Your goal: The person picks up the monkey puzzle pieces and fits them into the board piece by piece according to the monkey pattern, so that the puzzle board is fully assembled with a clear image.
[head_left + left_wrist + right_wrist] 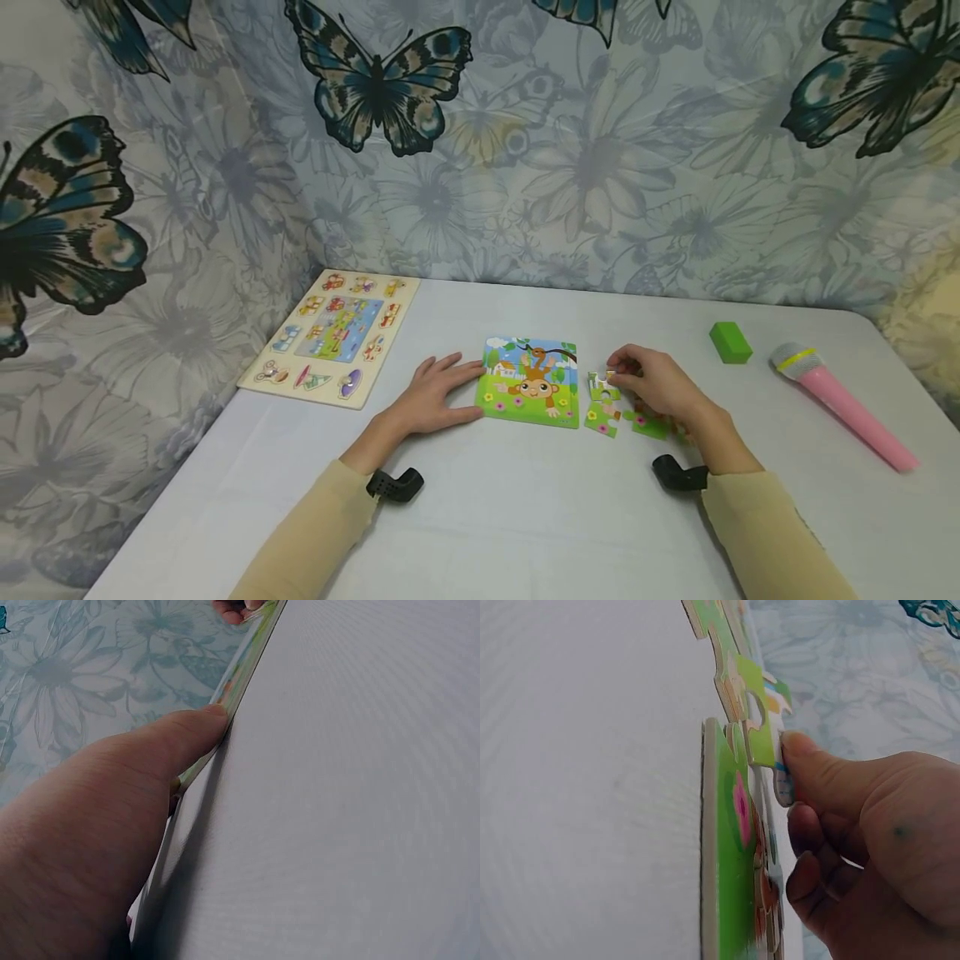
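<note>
1. The person's 2 hands are apart, on either side of a square, glossy puzzle board (pixel 528 383) printed with a monkey hanging upside down over green grass, flowers and blue sky; it lies flat near the middle of the white-covered table (pixel 525 517).
2. The left hand (pixel 441 396) has its fingers spread, thumb and index fingertip touching the board's left edge.
3. The right hand (pixel 656 379) is just beyond the board's right side, thumb and fingers pinching a small white, blue and green jigsaw piece (pixel 602 386).
4. Below that piece I see a green jigsaw piece with a pink flower (pixel 602 419), and more green pieces (pixel 648 423) lie partly under the right hand; I cannot tell how many.
5. Toward the far left corner lies a cream-coloured flat board (pixel 296 365) with small colourful pictures around a blue scene.
6. On the right sit a bright green rectangular block (pixel 731 343) and, just beside it, a pink toy microphone (pixel 847 408) with a grey head and yellow band.
</note>
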